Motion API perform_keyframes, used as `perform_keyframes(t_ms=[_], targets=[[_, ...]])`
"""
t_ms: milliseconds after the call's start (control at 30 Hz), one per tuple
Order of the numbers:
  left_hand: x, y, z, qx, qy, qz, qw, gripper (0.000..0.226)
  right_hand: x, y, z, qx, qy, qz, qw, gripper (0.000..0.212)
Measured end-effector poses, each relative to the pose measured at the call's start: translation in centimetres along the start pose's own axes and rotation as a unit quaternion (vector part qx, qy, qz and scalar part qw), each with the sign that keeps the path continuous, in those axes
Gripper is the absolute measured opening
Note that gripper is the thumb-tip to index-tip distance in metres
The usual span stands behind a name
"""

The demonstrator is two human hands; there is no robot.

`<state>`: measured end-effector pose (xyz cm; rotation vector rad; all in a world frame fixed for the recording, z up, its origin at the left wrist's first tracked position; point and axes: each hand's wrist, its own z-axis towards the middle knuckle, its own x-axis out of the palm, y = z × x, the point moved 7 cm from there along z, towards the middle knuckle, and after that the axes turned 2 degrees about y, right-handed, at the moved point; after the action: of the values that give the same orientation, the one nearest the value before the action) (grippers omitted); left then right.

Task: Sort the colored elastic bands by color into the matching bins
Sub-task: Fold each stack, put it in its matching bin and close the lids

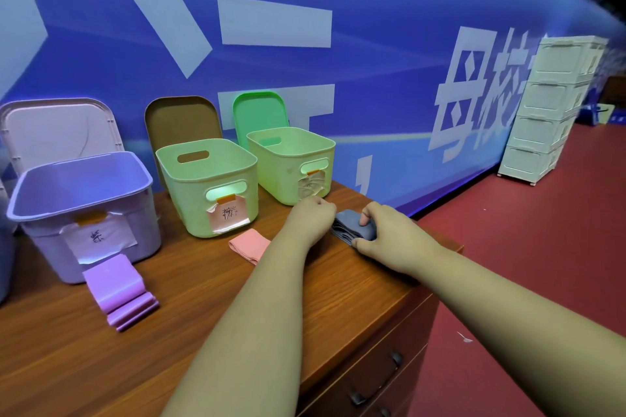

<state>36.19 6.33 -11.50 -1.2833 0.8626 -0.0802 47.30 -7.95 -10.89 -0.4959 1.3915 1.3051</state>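
A stack of folded grey elastic bands (350, 225) lies near the table's far right corner. My right hand (389, 237) grips it, thumb on top and fingers round its near edge. My left hand (310, 218) is curled at the stack's left end; what its fingers hold is hidden. A pink band (249, 245) lies flat in front of the middle green bin (206, 186). Purple bands (120, 291) lie folded before the purple bin (84, 213). A second green bin (291, 166) stands behind my hands.
All three bins are open with paper labels taped on the front; their lids (179, 118) lean against the blue wall behind. The wooden table (203, 298) has drawers on its right side. A white drawer tower (548, 105) stands on the red floor at the right.
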Motion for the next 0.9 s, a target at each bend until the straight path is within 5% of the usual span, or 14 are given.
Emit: perform_keyframes(t_ms=[333,500,700,833,900], targets=[[1.7,0.5,0.7,0.013,0.002,0.059,0.998,0.018,1.0,-1.4,-1.3,-0.022,-0.095,0.055,0.994,0.037],[1.9,0.4,2.4,-0.041,0.080,0.073,0.993,0.029,1.6,-2.1,-1.1,-0.021,-0.088,0.047,0.995,0.039],[2.1,-1.0,3.0,-0.069,0.170,0.103,0.978,0.021,1.1,-3.4,-0.9,0.026,-0.103,0.178,0.978,0.019],[1.3,-2.4,2.3,-0.055,0.214,0.101,0.970,0.021,1.8,-4.6,-0.5,0.096,-0.007,0.172,0.980,0.070],[0.6,-3.3,1.8,-0.046,0.223,0.113,0.967,0.022,1.7,-4.2,-0.5,0.100,0.055,0.157,0.981,0.070]])
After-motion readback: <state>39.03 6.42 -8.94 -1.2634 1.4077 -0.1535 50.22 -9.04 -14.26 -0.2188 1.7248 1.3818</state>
